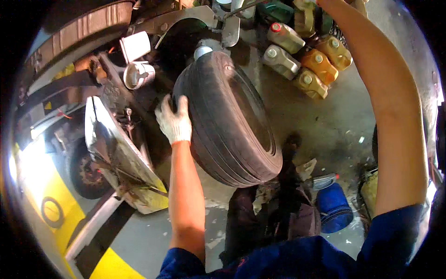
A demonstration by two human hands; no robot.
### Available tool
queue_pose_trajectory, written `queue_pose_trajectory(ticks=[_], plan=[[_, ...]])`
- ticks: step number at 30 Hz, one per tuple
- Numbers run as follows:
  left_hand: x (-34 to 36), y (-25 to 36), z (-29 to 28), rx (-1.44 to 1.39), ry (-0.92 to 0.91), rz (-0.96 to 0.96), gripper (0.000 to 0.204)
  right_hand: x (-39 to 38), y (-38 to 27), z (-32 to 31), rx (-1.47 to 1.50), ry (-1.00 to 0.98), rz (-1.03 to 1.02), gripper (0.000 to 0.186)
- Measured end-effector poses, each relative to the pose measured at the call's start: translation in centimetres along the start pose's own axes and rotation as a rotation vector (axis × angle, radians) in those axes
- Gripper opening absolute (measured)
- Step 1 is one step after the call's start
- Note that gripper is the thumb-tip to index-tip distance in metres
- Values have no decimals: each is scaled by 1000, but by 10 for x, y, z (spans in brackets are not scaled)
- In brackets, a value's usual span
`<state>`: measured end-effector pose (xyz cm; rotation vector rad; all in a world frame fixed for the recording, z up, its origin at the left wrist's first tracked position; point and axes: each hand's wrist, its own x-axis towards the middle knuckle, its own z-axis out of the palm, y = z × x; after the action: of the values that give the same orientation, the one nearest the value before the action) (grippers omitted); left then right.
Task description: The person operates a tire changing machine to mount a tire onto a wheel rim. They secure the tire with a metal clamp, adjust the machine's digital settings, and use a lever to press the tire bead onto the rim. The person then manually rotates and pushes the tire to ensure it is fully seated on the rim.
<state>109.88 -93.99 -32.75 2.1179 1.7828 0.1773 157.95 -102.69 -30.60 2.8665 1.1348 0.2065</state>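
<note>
White-knit-gloved left hand (pixel 175 122) is on the worn black rubber tyre's (pixel 218 125) tread, fingers spread, not wrapped around it. Tyre is tilted, just ahead of the dark-trousered legs (pixel 299 214), left of the yellow and amber plastic jugs (pixel 319 66). Right hand is out of frame; can't tell its fingers. Step looks like steadying the tyre; shifting it probably calls for a second handhold.

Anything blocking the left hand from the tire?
Nothing visible: the gloved left hand is right at the left side of the tire and appears to touch it, with no object between them.
</note>
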Motion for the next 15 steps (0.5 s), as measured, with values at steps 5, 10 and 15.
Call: queue_pose_trajectory(ticks=[5,10,15], plan=[[-68,21,6,325,-9,510,90,4,1,4,214,87,9,33],[-81,32,10,366,51,441,90,8,11,5,266,117,-33,32],[-53,41,11,380,86,533,88,3,9,3,532,218,235,34]])
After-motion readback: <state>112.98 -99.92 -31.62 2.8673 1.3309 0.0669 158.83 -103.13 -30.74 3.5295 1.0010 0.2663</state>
